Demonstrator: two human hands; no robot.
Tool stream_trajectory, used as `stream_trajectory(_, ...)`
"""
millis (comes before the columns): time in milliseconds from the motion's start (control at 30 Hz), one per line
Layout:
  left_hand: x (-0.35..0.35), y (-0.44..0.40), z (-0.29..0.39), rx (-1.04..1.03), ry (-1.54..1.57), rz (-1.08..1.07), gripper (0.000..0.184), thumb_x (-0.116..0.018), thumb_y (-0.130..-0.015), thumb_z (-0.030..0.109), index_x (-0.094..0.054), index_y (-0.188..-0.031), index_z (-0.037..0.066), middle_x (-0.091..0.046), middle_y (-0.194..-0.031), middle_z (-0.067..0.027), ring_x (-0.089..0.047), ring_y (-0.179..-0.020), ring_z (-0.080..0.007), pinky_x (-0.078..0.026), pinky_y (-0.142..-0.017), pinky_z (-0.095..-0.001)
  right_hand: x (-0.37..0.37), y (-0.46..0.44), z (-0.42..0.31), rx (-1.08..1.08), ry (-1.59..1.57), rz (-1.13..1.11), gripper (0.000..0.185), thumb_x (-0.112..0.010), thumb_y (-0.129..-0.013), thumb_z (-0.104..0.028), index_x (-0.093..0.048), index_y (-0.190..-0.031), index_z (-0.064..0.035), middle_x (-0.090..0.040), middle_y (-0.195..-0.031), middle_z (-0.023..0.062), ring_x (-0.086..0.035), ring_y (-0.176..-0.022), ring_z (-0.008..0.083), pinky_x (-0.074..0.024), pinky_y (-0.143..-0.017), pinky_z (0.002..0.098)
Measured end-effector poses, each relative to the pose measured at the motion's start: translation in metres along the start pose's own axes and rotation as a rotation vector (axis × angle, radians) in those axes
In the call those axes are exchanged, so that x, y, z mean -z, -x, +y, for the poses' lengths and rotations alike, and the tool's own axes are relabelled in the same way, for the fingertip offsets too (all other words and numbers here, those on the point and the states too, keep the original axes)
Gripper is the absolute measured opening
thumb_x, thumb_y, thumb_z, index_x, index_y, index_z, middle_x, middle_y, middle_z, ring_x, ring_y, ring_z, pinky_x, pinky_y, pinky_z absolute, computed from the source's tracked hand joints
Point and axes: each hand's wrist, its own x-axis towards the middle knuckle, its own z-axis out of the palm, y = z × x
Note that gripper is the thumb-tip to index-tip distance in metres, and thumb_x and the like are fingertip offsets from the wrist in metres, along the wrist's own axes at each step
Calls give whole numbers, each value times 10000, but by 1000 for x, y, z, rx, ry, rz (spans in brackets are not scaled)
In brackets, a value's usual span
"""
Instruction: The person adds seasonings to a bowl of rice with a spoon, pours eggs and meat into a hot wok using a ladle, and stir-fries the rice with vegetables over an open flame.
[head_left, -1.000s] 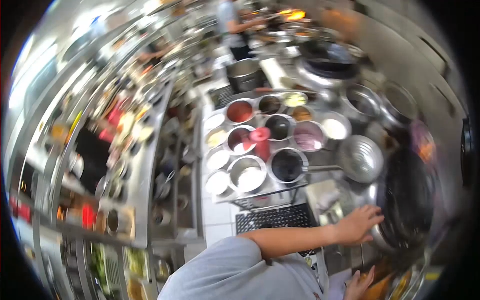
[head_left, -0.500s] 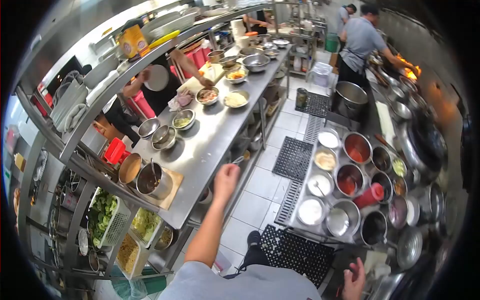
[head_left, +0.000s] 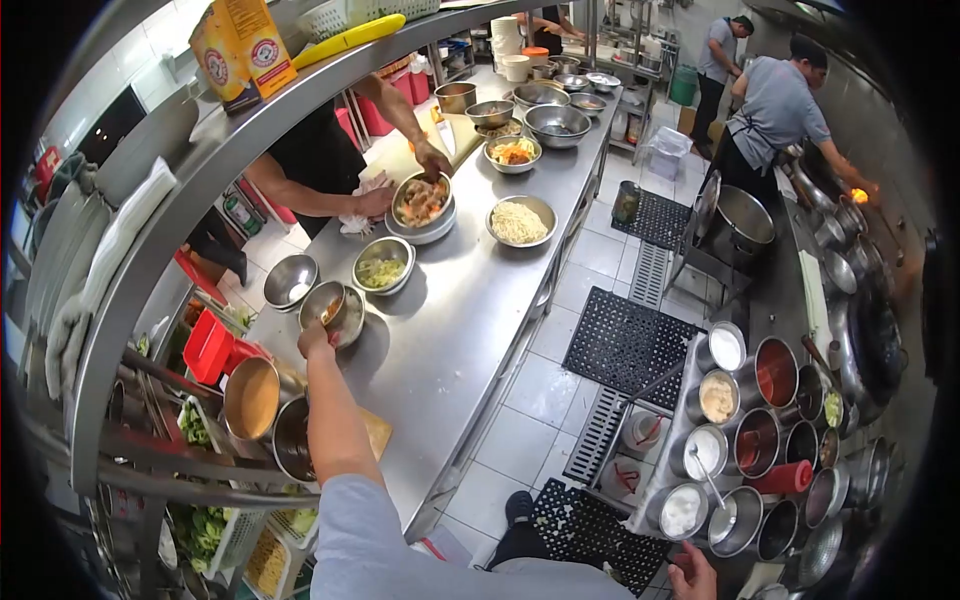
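My left hand [head_left: 316,340] reaches over the steel table [head_left: 440,330] and grips the near rim of a small steel bowl [head_left: 322,302], which is tilted against another steel bowl [head_left: 350,320] with pale contents. Just beyond sits a bowl of chopped greens [head_left: 383,268]; to its left is a steel bowl [head_left: 291,283]. Beneath my forearm stands a deep steel pot [head_left: 292,438], partly hidden, beside a container of orange-brown sauce [head_left: 254,398]. My right hand [head_left: 692,575] hangs low by the seasoning station with its fingers loosely apart and holds nothing visible.
Across the table a co-worker's hands [head_left: 432,160] tilt a bowl of meat pieces [head_left: 421,202]. A bowl of noodles [head_left: 521,220] stands near the edge. Overhead runs a steel shelf [head_left: 330,78]. On my right are sauce pots [head_left: 775,372]; black mats [head_left: 625,340] lie on the floor.
My left hand has moved left from the table edge and taken hold of a steel bowl. My view has shifted nearer the table. The co-worker has lifted and tilted the meat bowl.
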Motion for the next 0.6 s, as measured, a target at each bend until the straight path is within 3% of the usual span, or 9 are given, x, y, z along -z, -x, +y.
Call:
stream_trajectory(167, -20, 9, 23, -206, -145, 40, 174, -586, -771, 87, -614, -799, -82, -626, -695, -139, -601, -467, -224, -504, -391, -294, -8, -8, -16, -42, 10, 38, 427, -613, -886, -137, -510, -1282, -16, -654, -1053, 170, -632, -960, 233, -482, -837, 326)
stream_trajectory(233, -42, 7, 22, -234, -115, -68, 191, -602, -783, 106, -604, -797, -85, -631, -723, -151, -614, -494, -229, -508, -397, -289, -11, -9, -22, -58, 31, 43, 429, -621, -880, -143, -516, -1277, -18, -654, -1052, 171, -630, -968, 238, -482, -841, 332)
stream_trajectory(300, -65, 8, 13, -260, -80, -175, 214, -618, -794, 125, -594, -795, -88, -636, -752, -162, -627, -521, -234, -512, -402, -284, -14, -13, -19, 35, 144, 2, 442, -542, -919, -154, -459, -1329, -11, -655, -1011, 171, -636, -791, 195, -502, -729, 293)
stream_trajectory(400, -91, 22, 1, -139, 46, -240, 293, -660, -818, 192, -568, -861, -83, -631, -863, -179, -664, -715, -267, -558, -530, -300, -21, -18, -18, 81, -20, 78, 462, -578, -831, -28, -486, -1282, 5, -617, -1005, 146, -595, -832, 166, -496, -756, 295)
stream_trajectory(433, -86, 34, -11, -49, 189, -317, 311, -664, -833, 217, -556, -915, -63, -619, -904, -173, -646, -799, -280, -559, -630, -331, -20, -18, -29, -9, -73, 119, 365, -584, -837, -48, -546, -1194, 19, -622, -956, 143, -606, -876, 200, -482, -786, 308)
stream_trajectory(467, -79, 48, -32, 58, 316, -401, 334, -669, -848, 242, -545, -968, -44, -606, -946, -167, -628, -883, -293, -559, -730, -361, -26, -22, -15, 90, -125, 240, 308, -564, -839, -3, -562, -1145, 35, -630, -823, 69, -596, -758, 112, -485, -679, 251)
stream_trajectory(500, -57, 16, -75, 145, 432, -700, 372, -667, -856, 250, -528, -1073, -19, -591, -1011, -161, -586, -994, -299, -488, -908, -418, -25, -26, -12, 71, -136, 293, 283, -558, -857, -19, -575, -1133, 39, -636, -870, 80, -598, -767, 124, -487, -688, 265)
stream_trajectory(567, -30, -10, -125, 30, 540, -709, 385, -609, -892, 279, -538, -1133, -12, -601, -1060, -156, -574, -1048, -278, -454, -966, -430, -15, -31, -12, 42, -172, 487, 291, -585, -839, -40, -588, -1117, 45, -645, -903, 123, -617, -764, 153, -496, -709, 285)
stream_trajectory(600, -22, -10, -108, 195, 634, -1002, 403, -575, -908, 272, -532, -1177, -25, -609, -1086, -176, -581, -1018, -282, -476, -947, -406, 7, -22, -12, 6, 87, 655, 298, -603, -827, -80, -597, -1108, 18, -629, -868, 134, -615, -702, 182, -483, -658, 296)
